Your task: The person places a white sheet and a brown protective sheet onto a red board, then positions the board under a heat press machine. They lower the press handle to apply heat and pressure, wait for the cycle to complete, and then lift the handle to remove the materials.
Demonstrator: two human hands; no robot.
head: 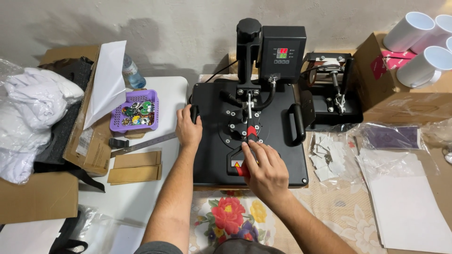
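**Gripping a heat press with both hands**

Holding the black heat press (249, 136) from above, the left hand (188, 129) is wrapped around the black handle (194, 113) at the machine's left edge, fingers curled shut on it. The right hand (264, 170) rests on the top plate near its front, fingers together and pressed on what seems to be a red lever (252, 132); whether they clamp it cannot be told. The press sits on a flowered tablecloth (230, 216), against the wall. A purple basket (135, 112) of badges lies to the left, white mugs (419, 42) on a cardboard box (391, 89) to the right.
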